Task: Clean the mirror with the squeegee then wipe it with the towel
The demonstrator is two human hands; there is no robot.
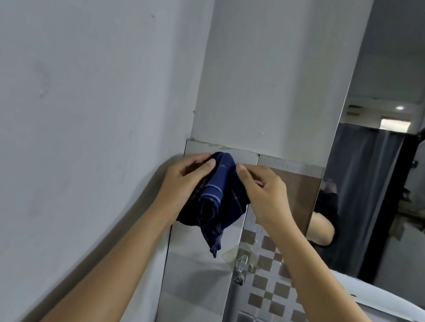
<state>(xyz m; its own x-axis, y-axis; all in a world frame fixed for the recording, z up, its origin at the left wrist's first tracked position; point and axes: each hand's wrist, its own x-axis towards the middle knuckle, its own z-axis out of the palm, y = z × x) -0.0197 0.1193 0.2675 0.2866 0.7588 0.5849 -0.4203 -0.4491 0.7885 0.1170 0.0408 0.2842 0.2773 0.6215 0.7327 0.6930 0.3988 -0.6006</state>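
A dark blue checked towel [217, 197] hangs bunched between both hands in front of the tiled wall corner. My left hand [183, 181] pinches its upper left part, and my right hand [264, 193] pinches its upper right edge. The mirror [388, 159] stands on the wall to the right, apart from the towel, and reflects a person's arm and a room with a curtain. The squeegee's grey pole with a green grip [230, 315] hangs from a clear wall hook [241, 263] just below the towel; its blade is not in view.
A plain grey wall [75, 112] fills the left side and meets a white pillar [274, 73]. Checkered and grey tiles [268, 293] cover the lower wall. A white basin rim [391, 300] curves in at the lower right, under the mirror.
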